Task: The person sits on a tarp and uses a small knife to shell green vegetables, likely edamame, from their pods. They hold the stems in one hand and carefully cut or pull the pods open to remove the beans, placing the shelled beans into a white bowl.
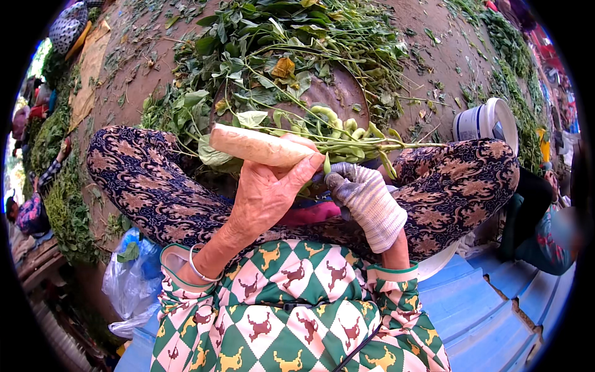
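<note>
In the middle, my bare left hand (269,189) is wrapped round a thick, pale, wood-like piece (257,144), blunt at its far end. Its thumb points right, close to a small green pod (327,163). Just beside it, my right hand (365,198), in a pale striped knit glove with greyish fingertips, is closed; what its fingers grip is hidden. Right above the glove lies a stem with plump green bean pods (334,124), running out to the right. Behind both hands a leafy heap of bean plants (248,49) partly covers a round brownish pan (341,87).
A white bucket (486,124) lies tipped beyond my right knee. Clear plastic bags (130,285) sit at my left, and blue ridged sheeting (471,310) lies at the lower right. More cut plants line both sides. Other people sit at the far left and the right edge (548,235).
</note>
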`<state>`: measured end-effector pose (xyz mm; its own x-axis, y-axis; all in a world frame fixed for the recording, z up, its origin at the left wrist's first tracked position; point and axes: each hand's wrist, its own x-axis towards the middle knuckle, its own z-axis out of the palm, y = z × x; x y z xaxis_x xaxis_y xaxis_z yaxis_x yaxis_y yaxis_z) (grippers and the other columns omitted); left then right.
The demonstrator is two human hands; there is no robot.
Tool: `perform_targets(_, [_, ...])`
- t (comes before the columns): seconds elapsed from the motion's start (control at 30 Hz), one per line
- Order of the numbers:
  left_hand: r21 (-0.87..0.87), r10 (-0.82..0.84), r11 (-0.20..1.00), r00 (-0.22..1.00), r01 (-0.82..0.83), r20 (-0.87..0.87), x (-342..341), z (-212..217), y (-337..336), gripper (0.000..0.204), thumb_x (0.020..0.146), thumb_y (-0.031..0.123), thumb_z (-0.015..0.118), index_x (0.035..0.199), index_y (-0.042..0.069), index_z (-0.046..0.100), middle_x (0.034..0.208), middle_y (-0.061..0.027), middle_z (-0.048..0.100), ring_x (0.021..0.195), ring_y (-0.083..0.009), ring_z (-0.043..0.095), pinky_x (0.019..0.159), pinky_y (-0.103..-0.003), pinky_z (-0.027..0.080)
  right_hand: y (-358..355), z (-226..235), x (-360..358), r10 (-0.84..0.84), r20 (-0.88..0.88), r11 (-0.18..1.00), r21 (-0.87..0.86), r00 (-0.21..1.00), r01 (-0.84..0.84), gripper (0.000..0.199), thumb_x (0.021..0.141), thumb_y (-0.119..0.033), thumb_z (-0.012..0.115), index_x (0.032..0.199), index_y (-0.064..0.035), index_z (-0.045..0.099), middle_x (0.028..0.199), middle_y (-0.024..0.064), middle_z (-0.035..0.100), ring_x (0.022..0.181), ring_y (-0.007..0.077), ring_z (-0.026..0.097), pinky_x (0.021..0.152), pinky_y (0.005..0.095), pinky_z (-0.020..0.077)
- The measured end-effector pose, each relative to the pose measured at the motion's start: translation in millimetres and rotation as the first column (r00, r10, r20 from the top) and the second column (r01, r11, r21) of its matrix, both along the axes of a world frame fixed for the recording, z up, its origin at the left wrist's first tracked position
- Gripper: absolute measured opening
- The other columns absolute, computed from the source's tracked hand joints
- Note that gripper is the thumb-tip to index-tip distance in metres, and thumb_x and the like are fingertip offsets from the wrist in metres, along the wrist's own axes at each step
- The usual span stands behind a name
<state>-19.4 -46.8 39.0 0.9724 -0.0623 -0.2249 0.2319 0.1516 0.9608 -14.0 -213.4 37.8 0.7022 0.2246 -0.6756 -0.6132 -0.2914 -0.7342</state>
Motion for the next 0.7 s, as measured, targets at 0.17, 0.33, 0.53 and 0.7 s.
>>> perform_targets(0.17, [0.158,-0.102,0.983,0.993,0.091,0.061,-6,-1,3,0.011,0.087,0.005,0.060,0.094,-0.004,0.060,0.093,-0.0043,0.060,0.088,-0.0119,0.059,0.081,-0.023,0.046,2,-29,-10,0.009,0.204,0.998,0.060,0.979,-0.022,0.022,0.084,-0.019,0.065,0.096,-0.0016,0.065,0.072,0.0060,0.064,0.061,0.0127,0.056,0.058,0.0279,0.0476])
perform_targets(0.33, [0.144,-0.084,0.987,0.992,0.070,0.090,-5,-8,-3,0.010,0.087,0.005,0.061,0.092,-0.003,0.061,0.091,-0.0022,0.060,0.084,-0.0102,0.057,0.080,-0.022,0.045,9,-28,-12,0.251,0.527,0.927,-0.373,0.812,-0.044,0.024,0.079,-0.025,0.067,0.087,-0.0021,0.065,0.075,0.0208,0.062,0.069,0.0378,0.060,0.059,0.0414,0.0485])
perform_targets(0.53, [0.182,0.023,0.982,0.990,-0.049,0.141,-10,-17,-8,0.011,0.082,0.008,0.066,0.090,0.002,0.061,0.080,-0.0013,0.059,0.073,-0.0095,0.054,0.067,-0.024,0.044,14,-34,-13,0.289,0.597,0.914,-0.406,0.749,-0.029,0.022,0.081,-0.024,0.065,0.086,-0.0018,0.064,0.073,0.0217,0.061,0.069,0.0398,0.059,0.058,0.0429,0.0474])
perform_targets(0.7, [0.361,-0.073,0.932,0.960,-0.031,0.271,-10,-27,-11,0.013,0.079,0.008,0.067,0.089,0.001,0.061,0.082,-0.0063,0.061,0.075,-0.0192,0.058,0.072,-0.030,0.046,13,-41,-20,0.165,0.589,0.953,-0.301,0.791,0.026,0.019,0.083,-0.019,0.061,0.087,-0.0009,0.063,0.072,0.0212,0.061,0.067,0.0389,0.058,0.057,0.0412,0.0468])
